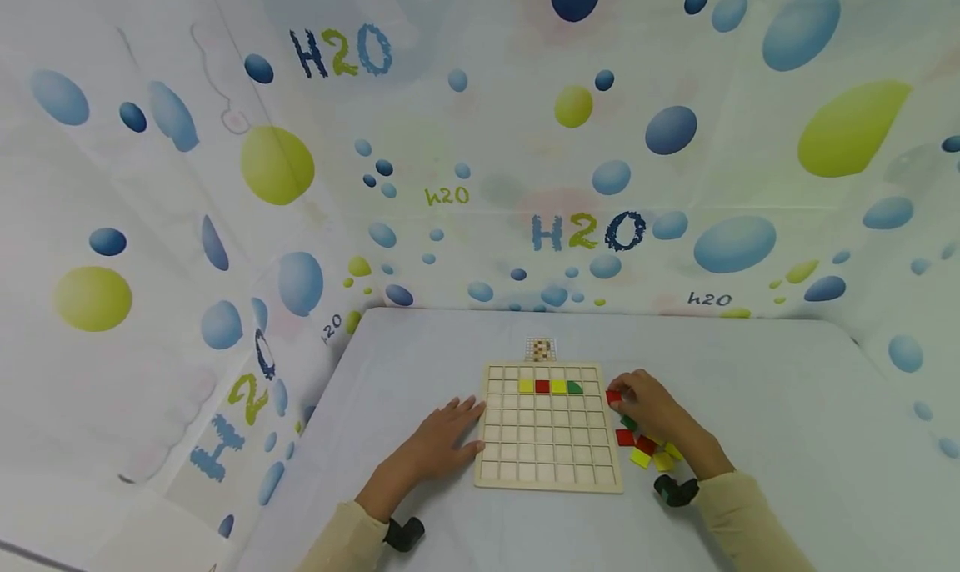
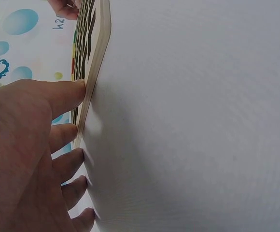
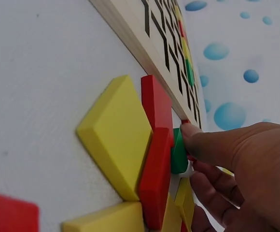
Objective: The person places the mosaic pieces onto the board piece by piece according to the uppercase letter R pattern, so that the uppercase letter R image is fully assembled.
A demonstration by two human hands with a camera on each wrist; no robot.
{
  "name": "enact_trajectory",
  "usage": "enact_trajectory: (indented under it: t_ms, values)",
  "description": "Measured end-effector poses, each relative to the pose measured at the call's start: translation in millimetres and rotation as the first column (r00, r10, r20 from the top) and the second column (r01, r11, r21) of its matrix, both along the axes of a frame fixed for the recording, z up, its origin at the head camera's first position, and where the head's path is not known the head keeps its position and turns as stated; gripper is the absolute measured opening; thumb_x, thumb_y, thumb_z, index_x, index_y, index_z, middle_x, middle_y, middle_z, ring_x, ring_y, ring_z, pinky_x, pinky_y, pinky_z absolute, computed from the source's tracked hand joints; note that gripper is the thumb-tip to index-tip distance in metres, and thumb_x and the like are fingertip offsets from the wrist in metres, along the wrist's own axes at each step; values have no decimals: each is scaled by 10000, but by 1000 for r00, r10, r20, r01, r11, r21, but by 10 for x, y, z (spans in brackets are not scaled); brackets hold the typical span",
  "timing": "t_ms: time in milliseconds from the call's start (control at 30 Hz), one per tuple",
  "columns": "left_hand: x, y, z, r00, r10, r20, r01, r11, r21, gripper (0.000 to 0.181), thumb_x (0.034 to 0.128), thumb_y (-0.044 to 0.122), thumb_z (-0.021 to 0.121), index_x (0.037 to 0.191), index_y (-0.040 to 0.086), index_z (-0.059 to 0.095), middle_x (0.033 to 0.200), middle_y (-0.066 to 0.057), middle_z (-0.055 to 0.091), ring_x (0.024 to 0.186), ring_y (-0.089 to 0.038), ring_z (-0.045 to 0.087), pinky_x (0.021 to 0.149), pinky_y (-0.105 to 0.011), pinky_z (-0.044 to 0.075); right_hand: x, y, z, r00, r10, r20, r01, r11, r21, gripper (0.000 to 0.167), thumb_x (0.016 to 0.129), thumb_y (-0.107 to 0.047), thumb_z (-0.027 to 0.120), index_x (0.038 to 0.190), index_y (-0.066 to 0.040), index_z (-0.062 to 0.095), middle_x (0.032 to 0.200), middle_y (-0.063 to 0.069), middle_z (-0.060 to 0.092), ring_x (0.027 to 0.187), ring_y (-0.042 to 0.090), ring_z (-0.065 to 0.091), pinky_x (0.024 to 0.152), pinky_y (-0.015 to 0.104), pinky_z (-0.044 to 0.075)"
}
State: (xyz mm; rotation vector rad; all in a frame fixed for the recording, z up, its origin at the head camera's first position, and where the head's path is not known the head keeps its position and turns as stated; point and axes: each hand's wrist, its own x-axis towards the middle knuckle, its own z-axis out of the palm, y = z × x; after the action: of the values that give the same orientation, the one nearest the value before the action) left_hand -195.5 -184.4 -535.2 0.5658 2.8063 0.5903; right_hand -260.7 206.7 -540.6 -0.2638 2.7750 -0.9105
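A square wooden grid board (image 1: 548,482) lies flat on the table. Its second row holds a yellow tile (image 1: 526,386), a red tile, another yellow tile and a green triangular tile (image 1: 574,388). Fingers spread, my left hand (image 1: 441,440) touches the board's left edge with thumb and fingertips. Just beyond the right edge, my right hand (image 1: 651,403) pinches a red tile (image 1: 613,397) between thumb and fingers, which partly cover it. Close below that hand is a green piece (image 3: 178,152), with red and yellow tiles (image 3: 118,137) heaped beside it.
A small printed pattern card (image 1: 541,349) lies against the board's far edge. The loose pile (image 1: 642,445) sits right of the board, near my right forearm. White cloth covers the table (image 1: 420,355), and a printed curtain (image 1: 495,138) hangs behind it.
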Motion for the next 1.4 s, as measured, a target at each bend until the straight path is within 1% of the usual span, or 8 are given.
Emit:
enact_trajectory:
  t_ms: [267,433,600,800,967,1067,1267,1400]
  values:
    - [-6,4,11,1000,2,4,-2,1000,-11,671,1065,429,606,1639,147,402,1707,-111,356,1589,-406,284,1266,-623,260,10,-32,36,1000,-12,-14,12,1000,9,304,1013,-193,729,1282,-65,669,1180,114,598,1088,267,575,1042,518,552]
    - [-6,-6,6,1000,4,10,-4,1000,-4,674,1064,436,606,1640,154,401,1711,-104,350,1592,-402,280,1267,-624,256,41,-95,113,998,-8,-61,6,1000,-27,300,1014,-190,724,1276,-59,660,1199,131,591,1112,287,571,1034,527,552]
    - [-11,-9,8,1000,2,11,-2,1000,-3,671,1067,438,601,1643,160,397,1714,-99,344,1593,-401,277,1268,-626,251,47,-204,127,995,11,-99,-17,998,-60,325,1007,-198,737,1281,-40,662,1210,132,598,1124,295,581,1015,510,556]
    - [-7,-1,18,1000,-1,6,1,1000,-8,671,1064,427,610,1637,145,405,1707,-111,357,1588,-405,288,1262,-632,261,38,-362,74,997,29,-73,-34,997,-66,305,989,-206,764,1246,-58,692,1155,102,612,1057,251,585,991,469,556]
    - [-2,6,25,1000,-1,1,1,1000,-4,677,1057,420,625,1632,133,411,1701,-125,364,1585,-412,293,1257,-641,264,16,-455,-2,995,42,-91,-48,997,-61,251,971,-187,784,1177,-78,690,1087,67,610,960,201,545,882,370,529]
    - [-4,6,19,1000,-1,0,1,1000,3,678,1055,416,630,1630,130,414,1700,-128,367,1584,-414,293,1255,-644,265,26,-495,-12,993,45,-109,-50,998,-47,203,970,-164,782,1139,-89,700,1080,58,612,938,195,519,837,344,496]
    - [-15,-2,-6,1000,1,2,-1,1000,0,667,1064,423,612,1636,147,408,1707,-110,358,1589,-406,285,1261,-632,263,78,-544,17,989,55,-139,-60,998,-32,138,971,-119,769,1091,-90,709,1080,67,621,963,212,539,890,409,520]
    - [-22,0,-16,1000,0,1,0,1000,-2,664,1064,421,613,1636,153,409,1706,-109,359,1587,-410,288,1259,-636,264,85,-564,18,986,72,-153,-79,996,-44,173,970,-114,768,1111,-80,675,1076,58,622,978,206,554,925,436,539]
